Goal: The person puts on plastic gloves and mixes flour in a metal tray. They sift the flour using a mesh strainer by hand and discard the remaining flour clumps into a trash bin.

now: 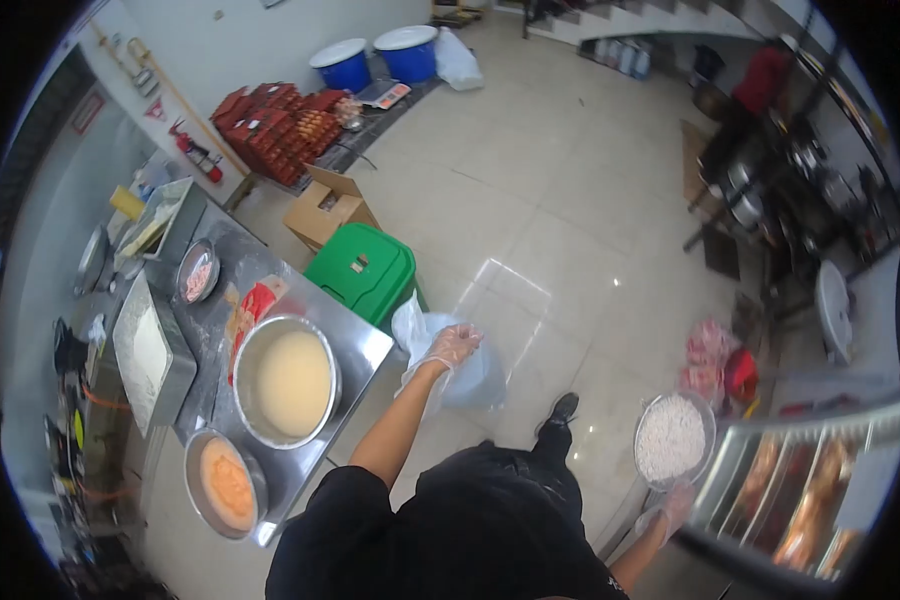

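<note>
My left hand (455, 346), in a clear plastic glove, is raised beside the steel table, above a translucent bag (475, 380). Its fingers are curled in; whether anything is between them is hidden. My right hand (678, 505), also gloved, grips the near rim of a round bowl (711, 420) filled with white granular food (670, 437). That bowl is out to my right, by a lit display case (795, 490). On the table to my left are a large steel pot (337, 385) of pale liquid and a bowl (194, 490) of orange mixture.
The steel table (370, 350) also bears a flour-filled tray (175, 375) and a small bowl (210, 255) of pink pieces. A green lidded bin (355, 265) and a cardboard box (325, 210) stand beyond it. Another person (755, 90) is at the far right by cookware.
</note>
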`<action>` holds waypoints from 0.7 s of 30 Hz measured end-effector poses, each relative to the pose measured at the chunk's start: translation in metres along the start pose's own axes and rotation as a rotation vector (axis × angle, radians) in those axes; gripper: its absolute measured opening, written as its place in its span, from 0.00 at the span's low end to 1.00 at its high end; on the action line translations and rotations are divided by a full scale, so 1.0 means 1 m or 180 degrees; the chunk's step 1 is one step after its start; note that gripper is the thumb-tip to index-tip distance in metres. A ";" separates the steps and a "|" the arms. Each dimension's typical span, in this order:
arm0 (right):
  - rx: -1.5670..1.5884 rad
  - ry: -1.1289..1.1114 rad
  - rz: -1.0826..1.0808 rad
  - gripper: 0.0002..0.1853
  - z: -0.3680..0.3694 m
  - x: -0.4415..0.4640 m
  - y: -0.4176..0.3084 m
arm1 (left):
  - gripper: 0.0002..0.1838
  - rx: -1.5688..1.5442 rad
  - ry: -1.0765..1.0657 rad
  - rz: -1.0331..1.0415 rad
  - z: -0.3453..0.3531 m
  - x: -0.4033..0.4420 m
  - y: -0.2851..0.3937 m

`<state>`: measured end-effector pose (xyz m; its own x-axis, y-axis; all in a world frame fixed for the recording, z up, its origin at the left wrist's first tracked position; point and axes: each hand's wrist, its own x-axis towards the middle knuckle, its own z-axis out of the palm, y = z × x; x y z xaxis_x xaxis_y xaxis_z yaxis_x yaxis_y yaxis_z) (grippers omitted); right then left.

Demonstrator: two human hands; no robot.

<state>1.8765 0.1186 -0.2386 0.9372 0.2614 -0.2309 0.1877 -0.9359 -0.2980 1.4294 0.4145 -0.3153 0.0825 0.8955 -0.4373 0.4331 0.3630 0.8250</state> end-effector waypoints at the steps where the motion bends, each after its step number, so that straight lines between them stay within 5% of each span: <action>1: -0.0165 0.0039 -0.0398 0.28 0.025 0.049 -0.003 | 0.13 -0.0176 -0.0056 0.0031 0.001 0.024 -0.003; 6: -0.0415 -0.0196 -0.1563 0.27 0.090 0.199 -0.134 | 0.19 -0.0403 0.0410 -0.0510 -0.001 0.106 -0.016; 8: -0.0492 -0.0364 -0.1891 0.27 0.103 0.218 -0.211 | 0.21 -0.1449 0.0430 -0.0626 0.006 0.152 -0.091; 11: -0.0531 -0.0497 -0.2457 0.27 0.116 0.247 -0.338 | 0.22 -0.2088 0.1025 -0.1112 0.006 0.166 -0.066; 21: -0.0610 -0.1006 -0.3955 0.27 0.222 0.197 -0.700 | 0.20 -0.4291 0.2237 -0.1051 -0.027 0.285 -0.126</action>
<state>1.8643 0.8773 -0.2807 0.0012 0.9937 -0.1123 0.9401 -0.0394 -0.3387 1.3736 0.6310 -0.5344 -0.4394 0.5285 -0.7264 -0.7832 0.1706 0.5979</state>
